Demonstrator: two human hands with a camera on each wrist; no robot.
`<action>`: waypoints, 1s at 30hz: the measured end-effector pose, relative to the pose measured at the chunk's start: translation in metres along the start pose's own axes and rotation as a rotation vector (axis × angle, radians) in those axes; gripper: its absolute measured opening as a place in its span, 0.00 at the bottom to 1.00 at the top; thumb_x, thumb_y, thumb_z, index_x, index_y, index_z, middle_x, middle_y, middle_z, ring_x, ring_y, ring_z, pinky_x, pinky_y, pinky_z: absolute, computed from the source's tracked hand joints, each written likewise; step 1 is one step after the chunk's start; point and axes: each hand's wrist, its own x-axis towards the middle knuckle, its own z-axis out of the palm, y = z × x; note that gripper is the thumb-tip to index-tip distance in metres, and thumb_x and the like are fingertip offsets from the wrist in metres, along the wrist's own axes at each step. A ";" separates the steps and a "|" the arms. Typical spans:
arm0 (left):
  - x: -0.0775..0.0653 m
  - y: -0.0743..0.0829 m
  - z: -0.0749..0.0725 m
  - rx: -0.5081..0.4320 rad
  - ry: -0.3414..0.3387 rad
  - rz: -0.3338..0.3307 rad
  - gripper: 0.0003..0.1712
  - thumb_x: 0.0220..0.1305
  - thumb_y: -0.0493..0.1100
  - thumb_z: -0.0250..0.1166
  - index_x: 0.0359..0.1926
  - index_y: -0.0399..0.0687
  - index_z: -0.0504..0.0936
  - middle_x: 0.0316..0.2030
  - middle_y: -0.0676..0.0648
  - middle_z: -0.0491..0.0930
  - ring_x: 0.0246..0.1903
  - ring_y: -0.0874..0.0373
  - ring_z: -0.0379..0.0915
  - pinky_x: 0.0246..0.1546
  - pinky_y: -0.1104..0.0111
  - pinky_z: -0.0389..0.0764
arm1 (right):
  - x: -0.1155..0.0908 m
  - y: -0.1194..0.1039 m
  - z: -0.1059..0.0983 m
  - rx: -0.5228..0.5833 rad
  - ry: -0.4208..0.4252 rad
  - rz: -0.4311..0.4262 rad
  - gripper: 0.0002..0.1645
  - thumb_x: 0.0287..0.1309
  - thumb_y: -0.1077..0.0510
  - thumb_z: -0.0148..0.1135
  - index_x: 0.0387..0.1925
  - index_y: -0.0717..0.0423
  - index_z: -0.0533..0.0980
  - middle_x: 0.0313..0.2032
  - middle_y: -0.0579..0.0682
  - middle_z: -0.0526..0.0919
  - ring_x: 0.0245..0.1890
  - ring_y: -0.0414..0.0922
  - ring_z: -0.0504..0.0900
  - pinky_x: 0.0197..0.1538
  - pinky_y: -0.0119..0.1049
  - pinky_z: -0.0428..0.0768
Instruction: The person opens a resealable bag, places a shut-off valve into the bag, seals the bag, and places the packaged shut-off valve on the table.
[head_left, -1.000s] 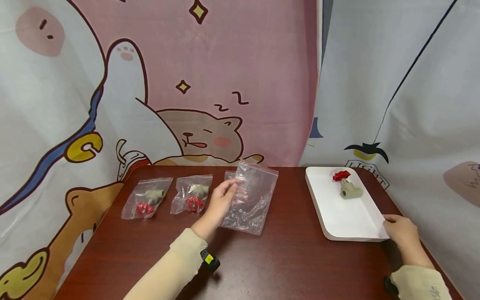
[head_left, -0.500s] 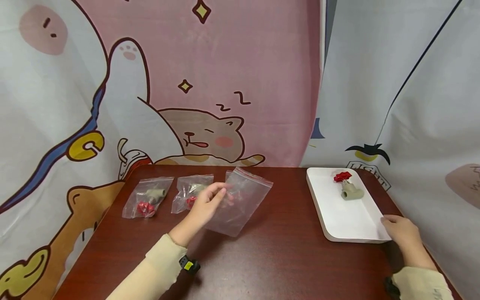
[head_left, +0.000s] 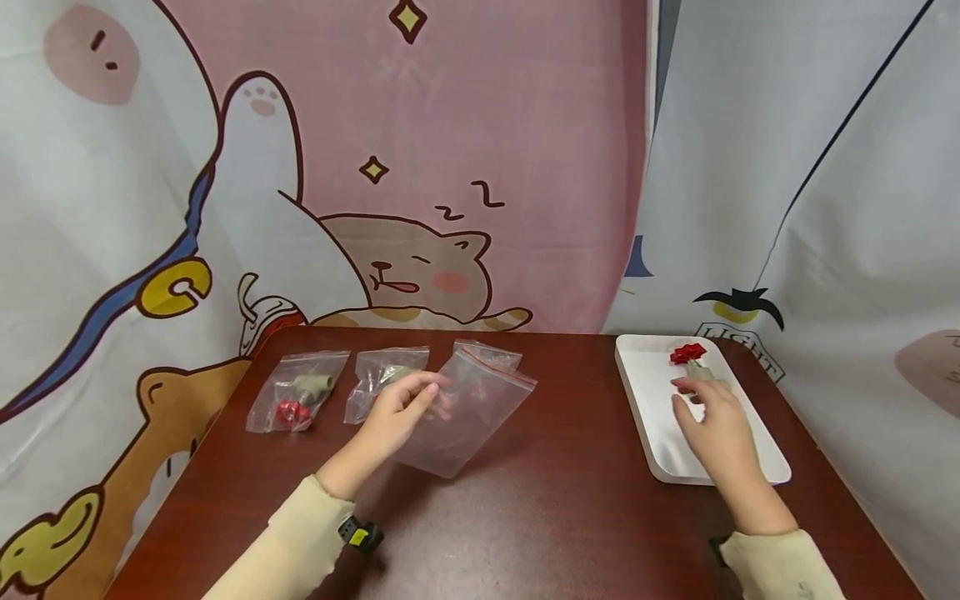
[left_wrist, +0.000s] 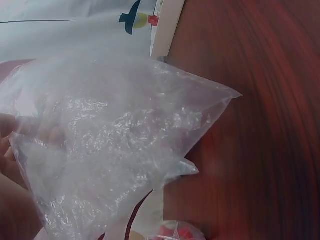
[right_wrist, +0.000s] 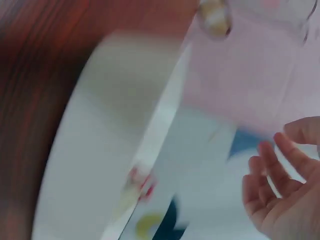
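Note:
My left hand (head_left: 401,412) pinches an empty-looking clear zip bag (head_left: 457,429) with a red seal line, held above the table left of centre. In the left wrist view the wrinkled bag (left_wrist: 115,145) spreads out from my fingers. My right hand (head_left: 720,429) hovers over the white tray (head_left: 637,400), its fingers loosely spread and holding nothing. Beyond its fingertips, at the tray's far end, lies a valve with a red handwheel (head_left: 687,353) and a beige-green body, which the hand partly covers. The right wrist view is blurred, with the relaxed right hand (right_wrist: 285,185) at its right.
Two bagged valves lie at the left, the outer bagged valve (head_left: 296,396) in full sight and the inner bagged valve (head_left: 390,371) partly behind my left hand. Another clear bag (head_left: 498,356) lies behind the held one. A printed cloth (head_left: 525,167) hangs behind the brown table (head_left: 555,517).
My left hand has moved left with the zip bag, which has swung and tilted. My right hand has let go of the tray's right edge and moved left over the tray, towards the valve.

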 end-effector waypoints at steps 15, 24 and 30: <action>-0.011 0.036 -0.002 0.075 -0.087 0.004 0.12 0.71 0.34 0.49 0.47 0.32 0.77 0.31 0.33 0.81 0.32 0.40 0.80 0.36 0.59 0.82 | 0.003 -0.128 0.053 0.550 -0.235 -0.375 0.21 0.55 0.67 0.64 0.52 0.57 0.76 0.48 0.51 0.81 0.52 0.49 0.76 0.58 0.22 0.66; -0.009 0.003 -0.005 0.118 -0.118 0.022 0.12 0.71 0.36 0.50 0.47 0.38 0.78 0.30 0.39 0.83 0.31 0.48 0.82 0.36 0.62 0.82 | 0.000 -0.132 0.079 0.656 -0.344 -0.340 0.15 0.63 0.62 0.57 0.51 0.52 0.78 0.48 0.46 0.82 0.48 0.41 0.78 0.52 0.31 0.75; -0.010 0.000 -0.005 0.197 -0.102 0.046 0.11 0.71 0.35 0.51 0.47 0.38 0.78 0.29 0.41 0.83 0.30 0.49 0.82 0.37 0.61 0.82 | -0.001 -0.130 0.091 0.681 -0.337 -0.333 0.12 0.64 0.62 0.56 0.47 0.54 0.80 0.42 0.48 0.84 0.43 0.39 0.79 0.46 0.26 0.75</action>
